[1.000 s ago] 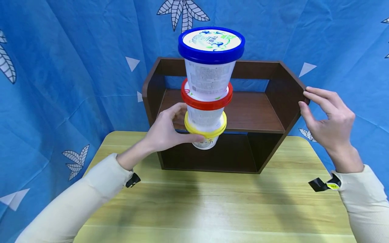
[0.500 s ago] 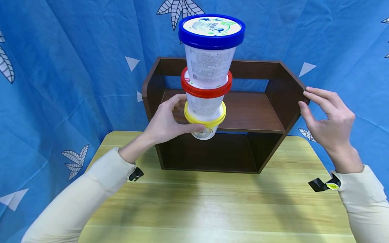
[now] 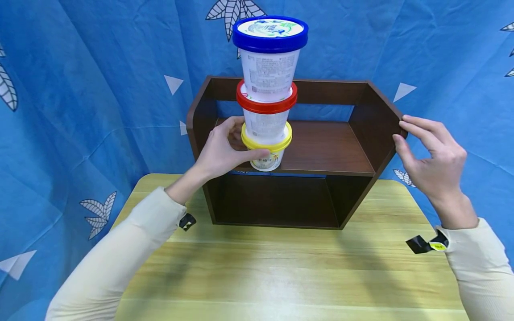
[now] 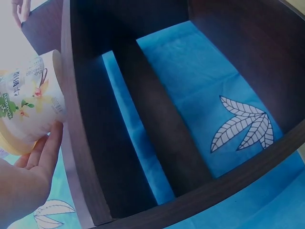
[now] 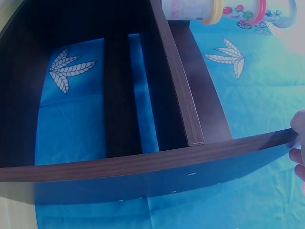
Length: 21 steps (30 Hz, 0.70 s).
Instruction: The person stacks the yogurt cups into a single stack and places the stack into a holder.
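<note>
Three ice cream tubs stand stacked and upright in the head view. The yellow-lidded tub (image 3: 267,158) is lowest, the red-lidded tub (image 3: 265,123) sits on it, and the larger blue-lidded tub (image 3: 270,73) tops the stack. My left hand (image 3: 222,151) grips the lowest tub, thumb across its front; the far fingers are partly hidden. This tub is level with the front edge of the middle board of a dark brown wooden shelf (image 3: 321,147); whether they touch, I cannot tell. My right hand (image 3: 435,156) pinches the front edge of the shelf's right side panel.
Below the middle board lies the shelf's lower compartment (image 3: 281,200). The shelf stands at the back of a light wooden table (image 3: 297,267). A blue cloth (image 3: 100,89) with white leaves and triangles hangs behind.
My left hand has raised the tub stack from in front of the lower compartment to the middle board's height, and farther from the camera. My right hand has stayed on the panel.
</note>
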Each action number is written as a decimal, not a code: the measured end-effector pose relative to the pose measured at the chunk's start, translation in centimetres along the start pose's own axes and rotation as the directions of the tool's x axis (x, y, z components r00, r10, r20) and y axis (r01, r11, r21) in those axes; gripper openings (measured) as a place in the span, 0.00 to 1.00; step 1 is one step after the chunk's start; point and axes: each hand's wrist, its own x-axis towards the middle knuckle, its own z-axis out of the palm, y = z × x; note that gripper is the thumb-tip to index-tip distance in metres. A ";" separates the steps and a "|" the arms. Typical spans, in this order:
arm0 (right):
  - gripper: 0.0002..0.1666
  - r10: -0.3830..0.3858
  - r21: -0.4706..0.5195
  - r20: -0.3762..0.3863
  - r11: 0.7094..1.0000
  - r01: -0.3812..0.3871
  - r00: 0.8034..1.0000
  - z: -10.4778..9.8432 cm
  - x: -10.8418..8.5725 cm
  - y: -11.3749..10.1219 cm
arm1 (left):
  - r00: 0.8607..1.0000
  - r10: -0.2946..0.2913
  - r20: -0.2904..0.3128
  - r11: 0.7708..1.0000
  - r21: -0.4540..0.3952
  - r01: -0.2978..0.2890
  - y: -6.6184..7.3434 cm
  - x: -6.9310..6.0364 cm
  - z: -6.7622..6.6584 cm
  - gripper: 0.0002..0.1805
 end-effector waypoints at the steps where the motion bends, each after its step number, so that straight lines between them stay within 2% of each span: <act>1: 0.20 0.000 0.001 -0.001 1.000 0.000 1.000 0.0 0.0 0.0 | 1.000 -0.010 -0.001 1.000 0.003 0.010 -0.1 0.1 0.0 0.39; 6: 0.20 0.000 0.000 0.002 1.000 0.000 1.000 0.0 0.0 0.1 | 0.999 -0.037 -0.008 0.999 0.015 0.037 -0.5 0.5 0.0 0.40; 21: 0.21 0.005 -0.010 -0.001 1.000 -0.005 1.000 0.0 -0.1 0.2 | 0.998 -0.060 -0.016 0.998 0.036 0.061 -1.3 1.8 0.5 0.42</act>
